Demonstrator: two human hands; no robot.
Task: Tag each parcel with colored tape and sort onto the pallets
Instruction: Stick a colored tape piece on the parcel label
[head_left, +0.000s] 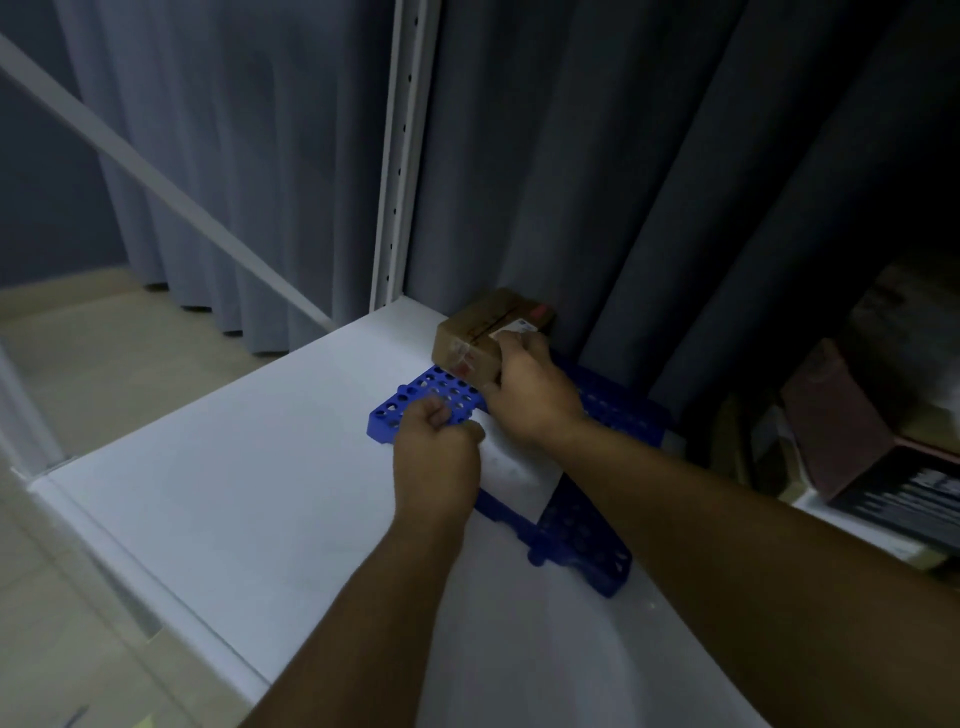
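A brown cardboard parcel (480, 338) with a white label and red tape marks stands on the far end of a blue perforated pallet (441, 392). My right hand (530, 397) grips the parcel's near right corner, fingers over the top and thumb on the side. A flat white parcel (522, 475) lies across the middle of the pallet. My left hand (436, 457) has its fingers curled at that parcel's left edge and appears to pinch it; the hand hides the contact itself.
The pallet sits on a white shelf top (249, 493) against grey curtains (519, 182). A white perforated upright (397, 156) rises at the back corner. Dark boxes (883, 447) crowd the right side. Tiled floor (104, 338) lies beyond the shelf's left edge.
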